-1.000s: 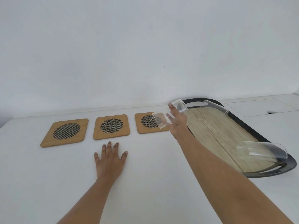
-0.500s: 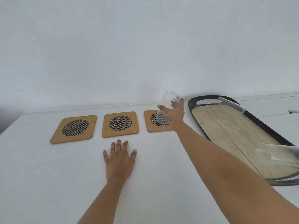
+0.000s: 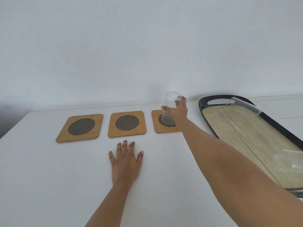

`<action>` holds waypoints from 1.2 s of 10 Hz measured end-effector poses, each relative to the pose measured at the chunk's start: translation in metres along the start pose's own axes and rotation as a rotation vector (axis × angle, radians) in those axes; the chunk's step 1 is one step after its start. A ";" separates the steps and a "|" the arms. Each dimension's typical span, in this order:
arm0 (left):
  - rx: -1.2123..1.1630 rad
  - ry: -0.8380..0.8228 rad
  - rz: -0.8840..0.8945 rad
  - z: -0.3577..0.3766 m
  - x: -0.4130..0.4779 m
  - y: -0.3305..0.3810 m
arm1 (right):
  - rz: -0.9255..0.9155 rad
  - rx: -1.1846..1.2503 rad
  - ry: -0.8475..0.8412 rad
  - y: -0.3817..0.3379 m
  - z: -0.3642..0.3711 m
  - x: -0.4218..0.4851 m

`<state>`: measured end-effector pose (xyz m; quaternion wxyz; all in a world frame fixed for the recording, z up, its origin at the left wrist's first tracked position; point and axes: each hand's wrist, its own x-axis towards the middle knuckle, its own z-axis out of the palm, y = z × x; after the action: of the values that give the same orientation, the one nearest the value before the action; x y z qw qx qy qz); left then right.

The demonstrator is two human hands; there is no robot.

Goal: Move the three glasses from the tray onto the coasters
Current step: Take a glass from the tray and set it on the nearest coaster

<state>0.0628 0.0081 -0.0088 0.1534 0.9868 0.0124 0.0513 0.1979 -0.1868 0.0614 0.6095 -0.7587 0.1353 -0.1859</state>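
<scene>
Three square wooden coasters with dark mesh centres lie in a row: the left coaster (image 3: 79, 128), the middle coaster (image 3: 127, 124) and the right coaster (image 3: 157, 126). My right hand (image 3: 178, 110) grips a clear glass (image 3: 170, 107) that stands upright on the right coaster's mesh. My left hand (image 3: 125, 161) rests flat on the white table, fingers spread, holding nothing. On the oval tray (image 3: 205, 102) two more clear glasses lie on their sides: one at the far end (image 3: 244, 106), one near the right frame edge (image 3: 290, 163).
The tray has a black rim and a wood-grain floor and lies at the right of the white table (image 3: 49, 177). A plain white wall stands close behind the coasters. A flat white panel (image 3: 282, 105) lies behind the tray.
My right hand carried the glass left from the tray, turned it from tilted to upright and lowered it onto the right coaster. The view shifted left. My left hand stayed flat.
</scene>
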 end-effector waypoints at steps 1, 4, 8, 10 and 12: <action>-0.002 -0.001 -0.004 0.000 -0.001 0.000 | -0.009 -0.021 -0.023 0.005 0.001 0.001; -0.016 -0.004 -0.013 -0.001 -0.002 0.000 | 0.032 -0.153 -0.063 0.019 -0.005 -0.006; -0.005 -0.003 -0.014 -0.002 -0.003 0.000 | 0.050 -0.290 -0.039 0.037 -0.007 -0.016; -0.009 0.002 -0.016 -0.002 -0.002 0.001 | 0.058 -0.310 -0.046 0.038 -0.007 -0.013; -0.015 -0.003 -0.017 -0.002 -0.002 0.001 | 0.042 -0.340 -0.026 0.042 -0.005 -0.013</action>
<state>0.0603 0.0073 -0.0069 0.1614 0.9855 0.0202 0.0484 0.1852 -0.1950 0.0203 0.4780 -0.8502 0.1726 -0.1375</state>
